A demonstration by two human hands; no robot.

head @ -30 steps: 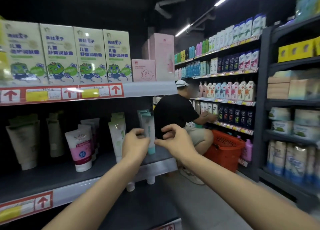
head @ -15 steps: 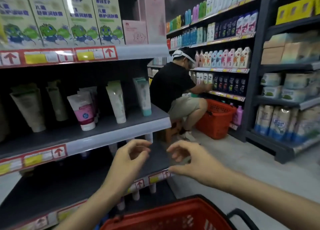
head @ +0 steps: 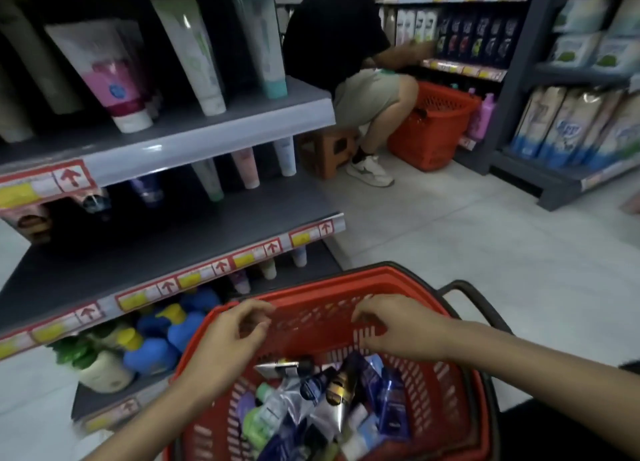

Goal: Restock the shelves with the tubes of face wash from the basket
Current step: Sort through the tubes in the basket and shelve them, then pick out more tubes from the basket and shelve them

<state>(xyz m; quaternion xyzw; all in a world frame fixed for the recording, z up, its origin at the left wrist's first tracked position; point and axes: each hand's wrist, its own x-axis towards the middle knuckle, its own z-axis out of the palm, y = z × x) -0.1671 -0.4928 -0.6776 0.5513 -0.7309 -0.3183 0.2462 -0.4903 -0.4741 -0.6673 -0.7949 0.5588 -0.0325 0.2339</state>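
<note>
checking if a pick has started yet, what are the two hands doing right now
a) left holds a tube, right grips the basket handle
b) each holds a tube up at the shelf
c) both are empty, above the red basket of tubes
c: the left hand and the right hand hang with loosely curled fingers, holding nothing, over the red basket where the tubes lie.

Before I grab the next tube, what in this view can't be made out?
Head view only.
Tubes in the basket: labels blurred, unreadable; lower ones buried under others.
Basket's near end: cut off by bottom edge.
Lower-shelf tubes: tops hidden by the upper shelf.
Price tags: too blurred to read.
</note>
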